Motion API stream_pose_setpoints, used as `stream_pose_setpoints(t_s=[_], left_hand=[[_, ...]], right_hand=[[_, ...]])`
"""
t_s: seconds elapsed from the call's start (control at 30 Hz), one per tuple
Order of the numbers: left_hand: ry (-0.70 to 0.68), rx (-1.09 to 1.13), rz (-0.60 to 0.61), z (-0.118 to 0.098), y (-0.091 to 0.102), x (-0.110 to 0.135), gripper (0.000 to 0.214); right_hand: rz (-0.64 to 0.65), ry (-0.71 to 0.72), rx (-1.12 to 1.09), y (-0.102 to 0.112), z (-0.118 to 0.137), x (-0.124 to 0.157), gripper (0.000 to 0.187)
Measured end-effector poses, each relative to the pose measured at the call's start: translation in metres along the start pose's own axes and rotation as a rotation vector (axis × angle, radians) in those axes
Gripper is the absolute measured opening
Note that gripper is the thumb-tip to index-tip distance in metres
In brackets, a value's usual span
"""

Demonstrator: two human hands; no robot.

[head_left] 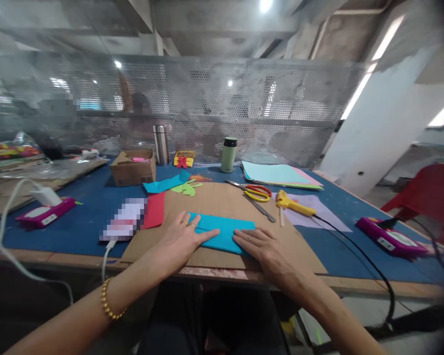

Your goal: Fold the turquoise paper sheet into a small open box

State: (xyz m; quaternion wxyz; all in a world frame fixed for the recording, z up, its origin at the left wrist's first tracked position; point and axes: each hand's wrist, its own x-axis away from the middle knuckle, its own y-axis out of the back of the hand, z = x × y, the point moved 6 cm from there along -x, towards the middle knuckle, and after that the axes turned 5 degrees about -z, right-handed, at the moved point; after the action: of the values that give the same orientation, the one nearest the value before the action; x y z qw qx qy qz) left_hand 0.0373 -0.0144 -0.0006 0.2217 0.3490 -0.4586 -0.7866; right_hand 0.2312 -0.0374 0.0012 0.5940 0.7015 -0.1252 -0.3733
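Note:
A folded sheet of blue paper (224, 230) lies on a brown cardboard sheet (210, 197) at the table's near edge. My left hand (181, 236) rests flat on the paper's left end, thumb stretched inward across it and fingers apart. Over the right end lies my right hand (259, 244), palm down with extended fingers on the paper. Neither hand grips anything. To the right of the paper are yellow-and-red scissors (257, 192), a grey metal blade (261, 209) and a yellow hot glue gun (294, 203).
Red paper (154, 209), blue scrap paper (168, 183) and green cut pieces (188, 188) lie left of centre. A phone (124, 219) is on a cable. Behind stand a small carton (133, 168), a steel flask (161, 145), a green bottle (228, 155) and stacked coloured paper (277, 173).

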Motion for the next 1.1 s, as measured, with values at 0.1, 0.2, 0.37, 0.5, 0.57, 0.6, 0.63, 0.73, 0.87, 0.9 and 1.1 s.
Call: stream_pose_setpoints(t_s=[0.1,0.2,0.37,0.5,0.57,0.6,0.63,0.73,0.87,0.9,1.1], left_hand=[[-0.036,-0.001,0.012,-0.002,0.004,0.000,0.058],[-0.064,-0.008,0.007,-0.003,0.008,0.000,0.060],[-0.031,-0.026,0.034,-0.003,0.009,0.001,0.053],[-0.006,0.009,0.052,-0.002,0.012,0.001,0.053],[0.005,0.036,0.055,-0.001,0.012,0.002,0.053],[0.008,0.044,0.056,-0.001,0.012,0.002,0.052],[0.008,0.047,0.054,0.000,0.011,0.003,0.052],[0.017,0.045,0.028,0.002,0.009,0.003,0.052],[0.082,0.001,-0.073,-0.001,0.013,0.005,0.042],[0.098,-0.009,-0.116,-0.006,0.016,0.006,0.039],[0.054,0.170,-0.298,-0.059,0.018,0.019,0.064]], right_hand=[[-0.064,0.030,0.040,0.004,0.012,-0.004,0.051],[-0.099,0.034,0.028,0.007,0.032,-0.014,0.051],[-0.060,-0.003,0.030,-0.007,0.051,-0.017,0.061],[-0.053,-0.047,0.069,-0.018,0.048,-0.008,0.061],[-0.062,-0.066,0.085,-0.020,0.046,-0.005,0.058],[-0.072,-0.073,0.091,-0.021,0.046,-0.004,0.058],[-0.087,-0.078,0.094,-0.021,0.046,-0.004,0.058],[-0.120,-0.081,0.080,-0.020,0.047,-0.003,0.062],[-0.103,-0.069,0.068,-0.020,0.047,-0.003,0.065],[-0.100,-0.065,0.071,-0.020,0.047,-0.003,0.067],[-0.106,-0.029,0.061,-0.023,0.047,0.000,0.074]])
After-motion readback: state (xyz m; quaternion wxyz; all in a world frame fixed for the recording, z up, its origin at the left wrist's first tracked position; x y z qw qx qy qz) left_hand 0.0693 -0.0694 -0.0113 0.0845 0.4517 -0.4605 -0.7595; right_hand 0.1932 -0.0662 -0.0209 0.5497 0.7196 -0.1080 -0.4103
